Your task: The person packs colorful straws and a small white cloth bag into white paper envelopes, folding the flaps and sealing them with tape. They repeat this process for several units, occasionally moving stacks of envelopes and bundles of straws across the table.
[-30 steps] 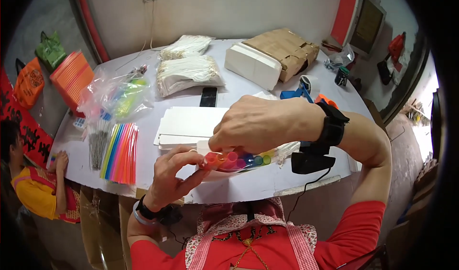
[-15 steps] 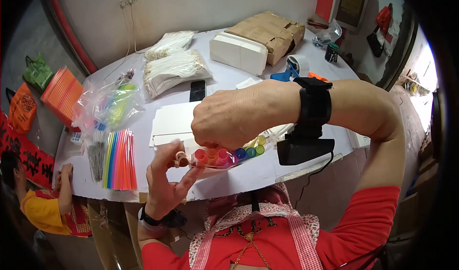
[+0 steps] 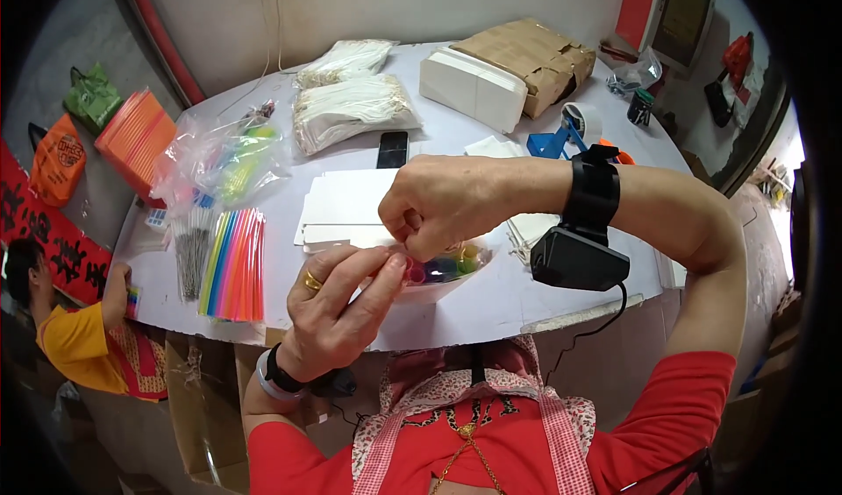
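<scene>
A clear bag of coloured straws (image 3: 449,269) lies near the front of the table, their round open ends showing red, blue, green and yellow. At its left end, the fingertips of my left hand (image 3: 338,306) are pinched on the clear film. My right hand (image 3: 447,204) is bent over the bag from above, its fingers curled and their tips meeting those of the left. What the right fingertips hold is hidden by the hand. Under the bag is a white surface, partly covered. White cards (image 3: 346,204) lie just behind my hands.
Left are bundles of wires (image 3: 191,254) and coloured straws (image 3: 234,265), a clear plastic bag (image 3: 219,163) and an orange stack (image 3: 136,144). Behind lie white bundles (image 3: 355,113), a phone (image 3: 393,150), a white card stack (image 3: 472,89) and a tape dispenser (image 3: 553,142). A co-worker (image 3: 83,350) sits left.
My left hand has turned, and its fingers have come together at the bag's end. My right fingers have drawn in to meet them. The whole view has shifted slightly.
</scene>
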Motion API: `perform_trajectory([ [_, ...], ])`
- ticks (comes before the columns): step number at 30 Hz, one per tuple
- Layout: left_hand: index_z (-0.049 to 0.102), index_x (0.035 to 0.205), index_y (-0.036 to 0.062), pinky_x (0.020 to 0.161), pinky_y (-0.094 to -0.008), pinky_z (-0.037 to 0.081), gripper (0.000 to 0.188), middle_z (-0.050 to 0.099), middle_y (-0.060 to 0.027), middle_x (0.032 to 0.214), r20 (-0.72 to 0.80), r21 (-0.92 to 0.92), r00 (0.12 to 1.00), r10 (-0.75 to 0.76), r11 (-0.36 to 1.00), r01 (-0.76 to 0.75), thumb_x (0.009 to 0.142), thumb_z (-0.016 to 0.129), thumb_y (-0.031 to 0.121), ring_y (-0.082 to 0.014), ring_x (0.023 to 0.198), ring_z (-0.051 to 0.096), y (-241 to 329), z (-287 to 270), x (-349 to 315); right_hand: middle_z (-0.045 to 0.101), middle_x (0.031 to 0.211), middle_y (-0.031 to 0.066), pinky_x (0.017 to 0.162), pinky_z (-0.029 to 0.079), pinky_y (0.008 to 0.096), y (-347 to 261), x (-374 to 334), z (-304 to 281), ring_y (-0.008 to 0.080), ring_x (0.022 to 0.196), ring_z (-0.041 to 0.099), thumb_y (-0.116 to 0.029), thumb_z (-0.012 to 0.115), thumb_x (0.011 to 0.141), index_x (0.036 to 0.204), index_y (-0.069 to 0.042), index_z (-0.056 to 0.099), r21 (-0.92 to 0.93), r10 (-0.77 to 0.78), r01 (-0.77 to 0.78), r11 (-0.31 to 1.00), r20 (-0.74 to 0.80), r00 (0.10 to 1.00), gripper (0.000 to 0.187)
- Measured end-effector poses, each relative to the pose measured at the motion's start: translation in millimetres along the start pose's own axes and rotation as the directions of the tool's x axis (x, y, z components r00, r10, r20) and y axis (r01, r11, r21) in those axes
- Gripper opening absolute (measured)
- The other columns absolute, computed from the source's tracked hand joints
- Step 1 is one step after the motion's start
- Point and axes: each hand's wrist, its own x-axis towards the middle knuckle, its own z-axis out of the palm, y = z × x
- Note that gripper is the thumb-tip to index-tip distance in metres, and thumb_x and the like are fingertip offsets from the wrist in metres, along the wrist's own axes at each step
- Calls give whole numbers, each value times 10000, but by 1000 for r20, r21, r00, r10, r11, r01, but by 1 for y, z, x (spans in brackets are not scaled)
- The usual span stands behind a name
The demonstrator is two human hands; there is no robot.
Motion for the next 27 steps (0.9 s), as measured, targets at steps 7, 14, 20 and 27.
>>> perform_trajectory([
  [7, 682, 976, 42, 708, -318, 509, 229, 596, -70, 973, 16, 185, 995, -102, 978, 98, 755, 740, 56, -227, 890, 604, -1, -7, 4, 568, 633, 85, 550, 479, 385, -2, 0, 29, 238, 628, 617, -72, 648, 714, 726, -9, 546, -547, -339, 190, 816, -185, 923, 121],
  [14, 659, 909, 28, 678, -353, 495, 133, 573, -95, 904, 241, -334, 859, -452, 792, 511, 813, 698, 110, -241, 809, 600, -19, -12, 7, 551, 710, 53, 556, 489, 380, 5, 0, 41, 218, 651, 605, -110, 653, 729, 775, -45, 524, -570, -455, 233, 788, -284, 844, 152],
  [20, 643, 912, 20, 689, -380, 498, 109, 584, -117, 901, 389, -127, 884, -260, 935, 331, 836, 660, 96, -279, 783, 605, -50, -27, 26, 555, 743, 53, 578, 484, 361, 3, -2, 33, 222, 676, 600, -150, 665, 788, 827, -45, 573, -412, -229, 42, 910, -416, 880, 145],
  [27, 646, 897, 22, 720, -383, 501, 87, 585, -115, 888, 506, -89, 826, -247, 938, 335, 834, 643, 82, -301, 809, 600, -59, -36, 28, 552, 800, 79, 590, 480, 343, 32, -2, 59, 233, 674, 583, -141, 677, 808, 865, -49, 590, -265, -264, 124, 956, -600, 755, 140],
])
